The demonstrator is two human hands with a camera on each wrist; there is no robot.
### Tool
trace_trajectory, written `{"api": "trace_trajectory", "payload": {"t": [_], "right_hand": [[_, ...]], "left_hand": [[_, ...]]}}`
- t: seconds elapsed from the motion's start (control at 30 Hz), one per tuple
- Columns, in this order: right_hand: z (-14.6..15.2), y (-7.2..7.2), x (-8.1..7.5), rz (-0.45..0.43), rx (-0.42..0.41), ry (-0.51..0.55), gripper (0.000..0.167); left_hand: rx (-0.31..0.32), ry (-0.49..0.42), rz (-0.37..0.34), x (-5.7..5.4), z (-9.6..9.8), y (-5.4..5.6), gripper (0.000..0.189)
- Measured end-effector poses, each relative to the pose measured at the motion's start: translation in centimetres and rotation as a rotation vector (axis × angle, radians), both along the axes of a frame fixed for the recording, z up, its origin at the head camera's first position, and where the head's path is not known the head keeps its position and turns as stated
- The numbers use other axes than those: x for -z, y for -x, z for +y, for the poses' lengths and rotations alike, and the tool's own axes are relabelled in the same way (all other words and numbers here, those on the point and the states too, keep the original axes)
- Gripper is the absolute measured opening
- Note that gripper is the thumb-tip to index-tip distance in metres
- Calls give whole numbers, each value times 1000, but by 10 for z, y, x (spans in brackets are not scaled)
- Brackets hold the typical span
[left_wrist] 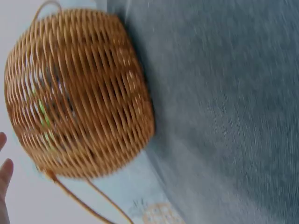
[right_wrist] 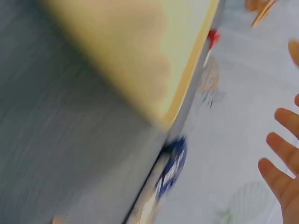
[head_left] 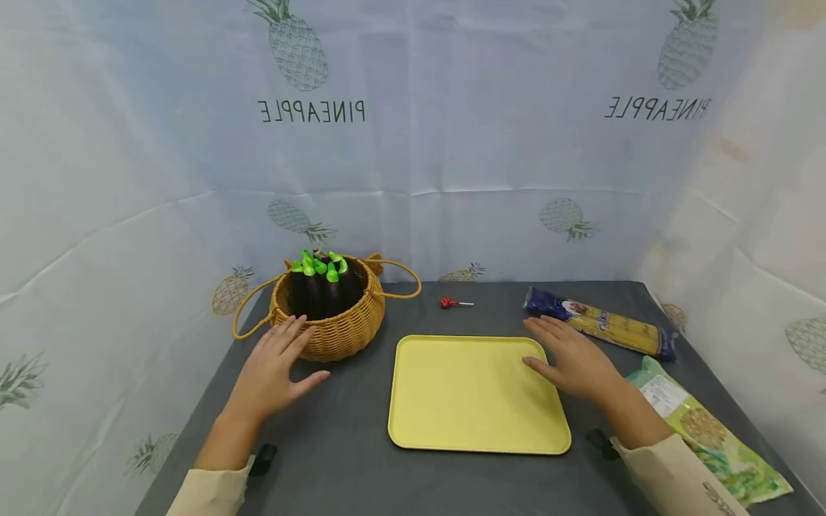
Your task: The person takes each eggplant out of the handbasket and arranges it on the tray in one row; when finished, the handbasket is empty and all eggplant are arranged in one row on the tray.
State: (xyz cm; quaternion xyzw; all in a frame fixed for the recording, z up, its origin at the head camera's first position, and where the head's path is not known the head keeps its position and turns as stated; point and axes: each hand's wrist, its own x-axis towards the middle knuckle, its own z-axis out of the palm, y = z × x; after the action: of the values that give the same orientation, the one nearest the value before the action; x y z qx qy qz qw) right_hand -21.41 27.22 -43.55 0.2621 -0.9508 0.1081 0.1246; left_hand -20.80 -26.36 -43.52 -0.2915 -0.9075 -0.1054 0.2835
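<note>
Wicker basket [head_left: 355, 335] of eggplants [head_left: 315, 295] sits back-left on the tabletop [head_left: 342, 462]. My left hand [head_left: 272, 373]'s near it, right hand [head_left: 573, 358] by the right edge of the yellow tray [head_left: 471, 394], both spread, gripping nothing. Reach step, I'd guess; gripping anything next calls for curling fingers.

In the head view the light is bright, soft and rather even; the curtain [head_left: 464, 158] looks bluish at the back and warmer toward the right, and faint shadows fall on the tray [head_left: 471, 394] and the bench [head_left: 342, 444]. The left wrist view is a little soft, with a darker shadow along the basket [left_wrist: 79, 93] and a pale, washed-out background. In the right wrist view, strong blur smears the tray and the bench, whereas the fingers [right_wrist: 282, 148] appear clearer.
</note>
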Motion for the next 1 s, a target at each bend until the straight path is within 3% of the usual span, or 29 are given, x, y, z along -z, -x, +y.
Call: {"api": "trace_trajectory", "payload": {"t": [0.23, 0.43, 0.6, 0.83, 1.0], "right_hand": [[-60, 32, -6, -120, -37, 237, 48], [-125, 66, -9, -195, -107, 366, 43], [-176, 96, -21, -244, -148, 473, 42], [-234, 136, -32, -253, -208, 414, 47], [-268, 158, -42, -221, -231, 369, 50]], "left_hand": [[-113, -118, -46, -6, -22, 14, 78], [-182, -218, -88, -11, -29, 35, 72], [-239, -296, -120, -6, -27, 50, 70], [-245, -355, -223, 16, -23, 59, 72], [-295, -385, -301, 20, -28, 56, 80]]}}
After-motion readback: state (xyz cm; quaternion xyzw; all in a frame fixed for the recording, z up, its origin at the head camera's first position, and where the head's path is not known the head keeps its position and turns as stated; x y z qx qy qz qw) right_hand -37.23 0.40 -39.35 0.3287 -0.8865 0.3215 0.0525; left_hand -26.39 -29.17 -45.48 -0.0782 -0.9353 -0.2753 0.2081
